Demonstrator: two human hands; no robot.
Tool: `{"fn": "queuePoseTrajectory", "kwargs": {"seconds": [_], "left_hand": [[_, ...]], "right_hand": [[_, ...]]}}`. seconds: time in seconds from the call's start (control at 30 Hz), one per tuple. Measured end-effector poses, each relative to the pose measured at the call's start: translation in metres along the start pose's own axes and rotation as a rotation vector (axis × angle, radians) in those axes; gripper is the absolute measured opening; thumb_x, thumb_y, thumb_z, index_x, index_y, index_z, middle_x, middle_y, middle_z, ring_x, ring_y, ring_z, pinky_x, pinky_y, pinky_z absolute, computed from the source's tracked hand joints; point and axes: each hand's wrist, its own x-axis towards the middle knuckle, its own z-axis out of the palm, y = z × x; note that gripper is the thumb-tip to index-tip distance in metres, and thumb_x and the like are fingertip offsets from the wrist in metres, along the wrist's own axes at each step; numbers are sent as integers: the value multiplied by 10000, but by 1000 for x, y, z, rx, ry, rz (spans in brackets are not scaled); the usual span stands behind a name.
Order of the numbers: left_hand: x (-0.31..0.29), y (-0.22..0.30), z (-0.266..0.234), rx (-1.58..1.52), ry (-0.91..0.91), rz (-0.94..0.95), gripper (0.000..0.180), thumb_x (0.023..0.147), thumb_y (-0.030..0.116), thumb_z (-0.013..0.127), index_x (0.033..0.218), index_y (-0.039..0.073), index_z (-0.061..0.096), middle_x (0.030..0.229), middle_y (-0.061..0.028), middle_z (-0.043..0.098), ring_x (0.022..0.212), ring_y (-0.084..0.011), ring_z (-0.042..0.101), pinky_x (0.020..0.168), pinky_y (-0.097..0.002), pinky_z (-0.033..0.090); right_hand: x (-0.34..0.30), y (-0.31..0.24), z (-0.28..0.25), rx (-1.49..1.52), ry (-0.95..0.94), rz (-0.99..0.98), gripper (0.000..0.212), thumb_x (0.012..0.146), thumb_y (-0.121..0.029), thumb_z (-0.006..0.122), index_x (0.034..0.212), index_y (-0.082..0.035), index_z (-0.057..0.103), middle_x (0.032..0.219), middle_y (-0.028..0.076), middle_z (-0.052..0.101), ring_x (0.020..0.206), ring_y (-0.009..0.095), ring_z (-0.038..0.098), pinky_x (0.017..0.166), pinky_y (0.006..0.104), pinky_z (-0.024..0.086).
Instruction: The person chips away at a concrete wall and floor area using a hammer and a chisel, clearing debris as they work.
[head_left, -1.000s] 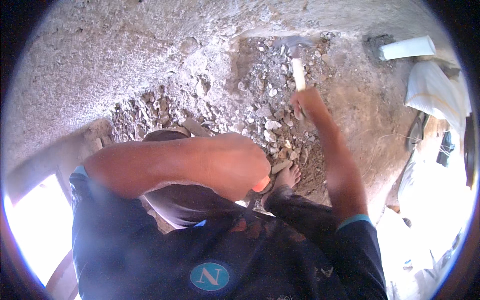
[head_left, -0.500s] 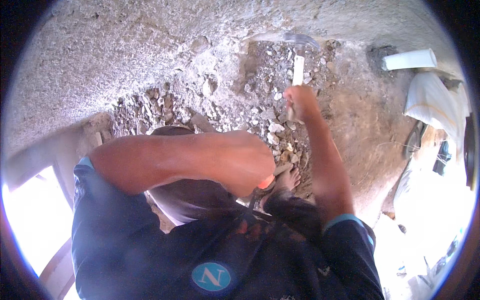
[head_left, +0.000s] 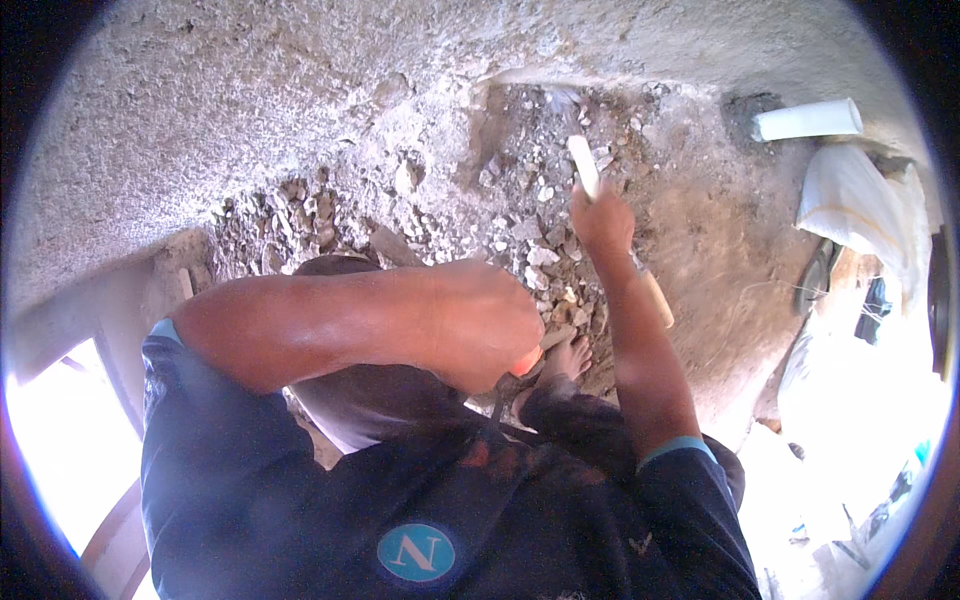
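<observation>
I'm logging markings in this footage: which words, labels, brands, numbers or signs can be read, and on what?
Dark shirt front: one large white letter on a round blue badge; legible, but not copied here.
Right of the badge: a small pale mark, too small to read.
Hammer handle, white tube: no lettering can be made out.

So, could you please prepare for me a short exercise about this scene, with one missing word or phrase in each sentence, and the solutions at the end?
1. The right hand holds the pale handle; the orange object shows beside the ____.
2. The round badge is on the front of the dark ____.
3. Without shoe or sock, the foot is ____.
4. In the picture, the pale tube lies to the handle's ____.

Missing words: left hand; shirt; bare; right.
</observation>
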Motion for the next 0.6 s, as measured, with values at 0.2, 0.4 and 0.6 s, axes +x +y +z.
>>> {"fn": "queuePoseTrajectory", "kwargs": {"seconds": [0.2, 0.4, 0.6], "left_hand": [[0, -5, 8, 5, -4, -23, 191, 662, 31, 577, 840, 45, 645, 769, -185, 654, 766, -381, 648, 672, -475, 502], [-5, -7, 9, -35, -3, -92, 213, 661, 25, 569, 859, 46, 644, 767, -186, 652, 758, -377, 648, 671, -473, 504], [-12, -10, 15, -93, 76, -79, 221, 661, 17, 565, 863, 44, 649, 766, -191, 655, 768, -376, 651, 676, -468, 506]], "right_hand": [[12, -33, 24, 709, -625, 287, 275, 762, -125, 619, 1012, -20, 567, 803, 144, 642, 715, 293, 647, 636, 383, 519], [13, -65, 72, 1609, -562, 568, 212, 740, -26, 614, 935, 10, 539, 705, 99, 553, 550, 240, 566, 489, 385, 483], [-3, -79, 11, 1361, 15, 403, 260, 742, 12, 624, 978, 18, 516, 684, 88, 551, 490, 168, 544, 405, 305, 448]]}}
